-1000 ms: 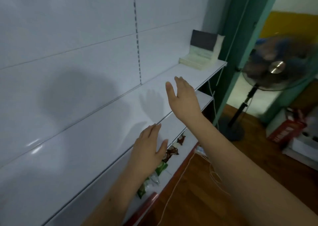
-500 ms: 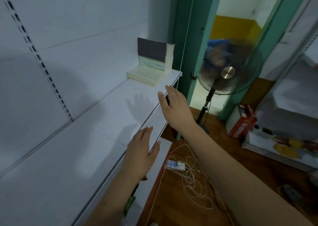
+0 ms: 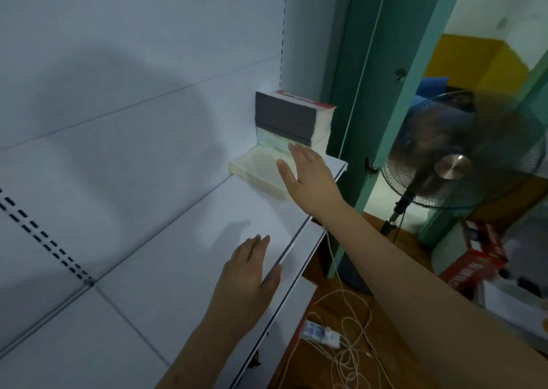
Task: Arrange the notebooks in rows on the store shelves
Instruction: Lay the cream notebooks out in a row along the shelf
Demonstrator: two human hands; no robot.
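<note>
The right hand (image 3: 308, 178), fingers straight, reached over the low stack of pale notebooks (image 3: 257, 171) at the white metal shelf's (image 3: 184, 270) end; the left hand (image 3: 247, 276) hovered flat, empty.

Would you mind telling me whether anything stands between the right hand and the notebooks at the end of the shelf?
Nothing visible does. The right hand, fingers straight, is already over the near edge of the low pile of notebooks, with the taller stack just behind. The shelf before them is bare.
</note>
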